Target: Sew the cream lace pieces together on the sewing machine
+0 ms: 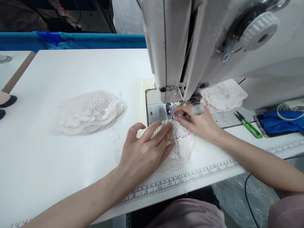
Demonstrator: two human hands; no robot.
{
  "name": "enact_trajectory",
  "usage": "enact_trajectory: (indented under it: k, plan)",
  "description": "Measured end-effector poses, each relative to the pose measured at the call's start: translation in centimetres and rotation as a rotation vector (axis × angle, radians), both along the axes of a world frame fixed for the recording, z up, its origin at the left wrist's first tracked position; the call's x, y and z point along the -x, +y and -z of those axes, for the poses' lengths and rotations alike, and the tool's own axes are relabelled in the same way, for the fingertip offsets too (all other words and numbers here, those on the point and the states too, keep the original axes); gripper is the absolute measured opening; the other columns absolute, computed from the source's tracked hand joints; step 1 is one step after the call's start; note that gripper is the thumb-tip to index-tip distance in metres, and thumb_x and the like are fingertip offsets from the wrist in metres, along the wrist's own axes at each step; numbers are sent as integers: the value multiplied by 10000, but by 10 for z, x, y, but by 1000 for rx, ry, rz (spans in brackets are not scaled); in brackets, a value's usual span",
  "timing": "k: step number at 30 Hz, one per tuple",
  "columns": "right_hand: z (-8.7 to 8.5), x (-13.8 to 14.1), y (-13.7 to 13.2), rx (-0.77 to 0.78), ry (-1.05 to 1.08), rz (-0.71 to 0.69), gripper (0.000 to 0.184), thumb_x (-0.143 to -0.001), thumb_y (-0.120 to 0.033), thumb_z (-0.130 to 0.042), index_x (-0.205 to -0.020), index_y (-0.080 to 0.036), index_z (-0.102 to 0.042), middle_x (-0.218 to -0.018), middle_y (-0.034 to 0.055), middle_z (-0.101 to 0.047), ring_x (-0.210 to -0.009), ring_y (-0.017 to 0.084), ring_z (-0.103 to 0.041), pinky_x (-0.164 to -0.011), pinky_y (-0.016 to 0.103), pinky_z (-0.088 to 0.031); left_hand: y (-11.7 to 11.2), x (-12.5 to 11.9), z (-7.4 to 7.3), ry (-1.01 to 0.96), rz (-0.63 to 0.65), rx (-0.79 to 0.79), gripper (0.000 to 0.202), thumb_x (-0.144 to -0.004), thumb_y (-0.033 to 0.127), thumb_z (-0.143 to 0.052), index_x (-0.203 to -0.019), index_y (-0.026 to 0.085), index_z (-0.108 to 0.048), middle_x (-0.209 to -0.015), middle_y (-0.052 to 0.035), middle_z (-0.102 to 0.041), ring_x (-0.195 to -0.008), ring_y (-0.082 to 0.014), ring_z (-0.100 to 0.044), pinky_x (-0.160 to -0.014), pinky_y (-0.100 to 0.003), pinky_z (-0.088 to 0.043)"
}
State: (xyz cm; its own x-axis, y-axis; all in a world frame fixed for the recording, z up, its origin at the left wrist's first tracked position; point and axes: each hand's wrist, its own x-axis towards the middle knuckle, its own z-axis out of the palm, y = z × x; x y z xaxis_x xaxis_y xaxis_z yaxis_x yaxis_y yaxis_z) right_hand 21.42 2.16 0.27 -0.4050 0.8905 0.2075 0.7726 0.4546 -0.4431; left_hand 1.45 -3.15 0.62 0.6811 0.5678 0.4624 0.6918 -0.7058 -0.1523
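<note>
Pressing lace piece (180, 146) flat at frame centre: your left hand (142, 152), fingers spread, gripping nothing. Your right hand (199, 123) pinches its edge beside metal plate (157, 113). Sewing machine (190, 47) overhangs, hiding needle area. Lace pile (87, 112) centre left; green snips (249, 125), blue cloth (282, 122) right.

**Quick count, by kind**

Lace pcs: 3 in all. That's 1 left lace pile (89, 112) on the table (71, 69), 1 middle lace pc (181, 148) under the hands, and 1 right lace pc (224, 95) behind the machine.

Sewing machine (213, 41): 1, w/ 1 ribbed white knob (260, 30).

Hands: 2, left hand (142, 152) & right hand (200, 122), w/ 1 white band (198, 109) on a right finger.

Green snips (249, 126): 1.

Blue cloth (282, 122): 1 heap.

Printed rule (180, 179) along the table edge: 1.

Dark shoes (8, 101) at far left: 2.
</note>
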Motion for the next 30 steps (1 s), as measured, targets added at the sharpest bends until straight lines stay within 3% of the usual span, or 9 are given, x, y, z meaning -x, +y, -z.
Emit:
enact_trajectory:
  k: [7, 9, 11, 13, 16, 19, 23, 26, 30]
  plan:
    - [-17, -5, 1, 204, 79, -71, 165, -949, -280, -504, -928, -155, -610, -865, 32, -626, -714, 124, -539, -648, 265, -392, 2, 1, 2, -28, -33, 23, 212, -918, 287, -563, -1075, 181, -657, -1157, 0, -693, -1050, -221, -637, -834, -422, -360]
    - [-33, -19, 0, 466, 133, -302, 174, -938, -304, -525, -903, -172, -632, -838, 1, -645, -695, 105, -554, -626, 240, -399, 4, 2, 2, -37, -45, 35, 217, -924, 296, -551, -1080, 189, -656, -1166, 6, -689, -1064, -222, -631, -839, -425, -358]
    - [-50, -32, -3, 864, 40, -741, 196, -921, -327, -562, -854, -181, -674, -800, -24, -677, -654, 79, -577, -585, 206, -400, 5, 2, 3, -44, -55, 50, 218, -929, 301, -542, -1081, 193, -656, -1175, 9, -685, -1081, -225, -624, -847, -427, -357]
    - [-62, -37, -8, 963, -114, -834, 203, -907, -359, -585, -902, -198, -708, -788, -27, -705, -632, 73, -596, -544, 195, -390, 7, 2, 3, -52, -60, 64, 217, -932, 299, -538, -1077, 190, -657, -1181, 9, -682, -1090, -225, -620, -856, -429, -355]
    - [-62, -30, -15, 713, -53, -611, 221, -926, -362, -555, -999, -226, -712, -834, -27, -724, -654, 82, -622, -555, 203, -411, 7, 2, 4, -50, -65, 73, 225, -934, 301, -535, -1094, 192, -651, -1193, 7, -675, -1098, -226, -617, -861, -431, -351]
    - [-41, -14, -20, 253, 55, -352, 249, -964, -273, -482, -1122, -210, -665, -1010, 3, -717, -797, 114, -644, -634, 233, -446, 6, 1, 4, -41, -67, 71, 234, -932, 302, -538, -1117, 201, -640, -1204, 2, -668, -1104, -230, -615, -863, -433, -350]
    - [-12, -2, -22, -264, -271, -239, 283, -942, -139, -447, -1134, -139, -655, -1117, 61, -691, -859, 174, -627, -607, 294, -415, 5, 1, 4, -16, -57, 65, 266, -932, 298, -536, -1161, 189, -617, -1202, -17, -669, -1119, -233, -610, -871, -434, -352]
    - [-3, 0, -22, -410, -406, -233, 269, -931, -126, -455, -1108, -115, -657, -1116, 75, -688, -908, 194, -607, -626, 313, -401, 4, 1, 3, 5, -64, 62, 287, -932, 304, -534, -1179, 177, -608, -1194, -31, -672, -1148, -242, -597, -884, -438, -350]
    - [-2, 0, -24, -433, -475, -213, 272, -959, -182, -438, -1121, -108, -643, -1139, 85, -676, -971, 201, -581, -668, 324, -394, 5, 1, 3, 19, -80, 72, 319, -942, 335, -511, -1203, 173, -596, -1188, -47, -675, -1167, -247, -588, -887, -442, -348]
